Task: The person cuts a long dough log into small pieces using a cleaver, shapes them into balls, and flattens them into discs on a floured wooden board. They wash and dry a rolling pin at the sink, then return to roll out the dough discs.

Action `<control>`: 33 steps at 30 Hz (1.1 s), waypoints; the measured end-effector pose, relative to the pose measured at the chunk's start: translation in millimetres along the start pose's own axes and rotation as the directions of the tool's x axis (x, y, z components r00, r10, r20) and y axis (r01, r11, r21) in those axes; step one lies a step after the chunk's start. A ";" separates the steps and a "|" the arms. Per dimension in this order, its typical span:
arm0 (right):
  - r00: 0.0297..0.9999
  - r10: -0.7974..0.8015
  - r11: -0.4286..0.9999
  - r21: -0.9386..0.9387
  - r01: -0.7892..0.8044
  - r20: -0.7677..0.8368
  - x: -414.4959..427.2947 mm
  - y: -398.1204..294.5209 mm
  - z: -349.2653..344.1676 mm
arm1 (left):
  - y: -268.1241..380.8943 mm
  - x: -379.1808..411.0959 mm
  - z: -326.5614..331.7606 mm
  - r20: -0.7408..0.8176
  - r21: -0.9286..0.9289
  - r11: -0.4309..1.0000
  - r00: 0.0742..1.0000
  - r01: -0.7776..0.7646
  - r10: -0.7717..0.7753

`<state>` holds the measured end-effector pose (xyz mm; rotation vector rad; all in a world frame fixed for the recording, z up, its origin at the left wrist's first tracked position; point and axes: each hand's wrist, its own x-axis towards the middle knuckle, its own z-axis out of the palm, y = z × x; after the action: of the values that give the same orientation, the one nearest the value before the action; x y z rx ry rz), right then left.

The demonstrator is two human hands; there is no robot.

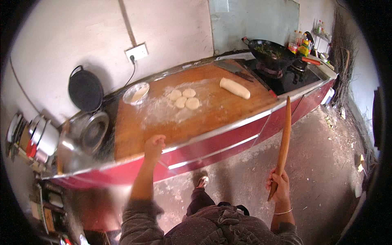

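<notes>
My right hand grips a long, tapered wooden rolling pin near its lower end, holding it out past the front of the counter. My left hand is over the front edge of a wooden board, its fingers curled in and nothing seen in them. Several flattened round dough pieces lie on scattered flour in the board's middle. Farther right rests a thick roll of dough. A bowl of flour sits at the board's back left. Behind the dough roll lies a cleaver-like knife.
A black wok containing greens stands on the black cooktop, with bottles behind. Leaning at left are a round black pan and a metal lid. A plugged wall socket and red cabinet fronts border the counter.
</notes>
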<state>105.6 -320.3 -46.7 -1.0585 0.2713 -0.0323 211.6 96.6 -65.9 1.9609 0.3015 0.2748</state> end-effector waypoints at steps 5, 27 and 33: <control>0.989 -0.049 0.999 -0.007 0.048 -0.140 55.0 0.3 64.5 | -23.9 186.8 26.0 0.044 0.120 0.988 0.995 -0.097 0.092; 0.990 0.130 0.984 -0.117 -0.135 -0.045 225.9 21.2 151.8 | 15.7 233.3 18.4 0.263 0.524 0.715 0.887 -0.462 0.380; 0.983 0.184 0.969 -0.167 -0.180 0.005 242.3 19.2 159.5 | -18.5 237.5 58.2 0.308 0.673 0.570 0.879 -0.472 0.364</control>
<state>375.4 -212.1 -39.6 -1.1944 0.3563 0.1686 452.6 133.0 -92.8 2.8536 -0.2131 0.3596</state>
